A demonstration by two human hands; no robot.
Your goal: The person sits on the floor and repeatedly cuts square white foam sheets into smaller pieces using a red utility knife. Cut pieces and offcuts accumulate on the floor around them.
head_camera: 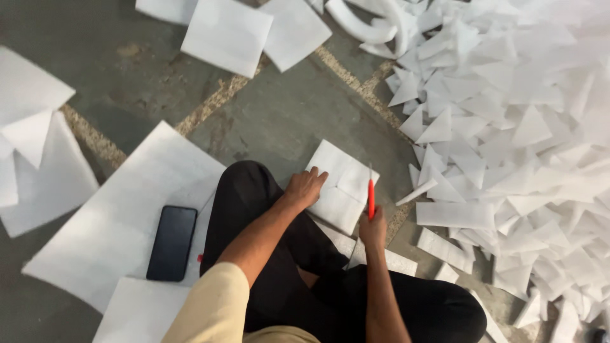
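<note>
cutting a white foam sheet on the floor

the left hand (305,188) presses flat on the white foam sheet (340,187) lying on the floor (279,114) by the knee. the right hand (372,230) has its fingers wrapped round a red-handled cutter (371,198), blade probably at the sheet's right edge. pressing close beside the blade would keep the cut straight. no containers show; cut triangles (508,127) heap loosely to the right.

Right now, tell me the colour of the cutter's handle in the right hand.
Red-orange. The cutter in the right hand shows best in the head view.
</note>
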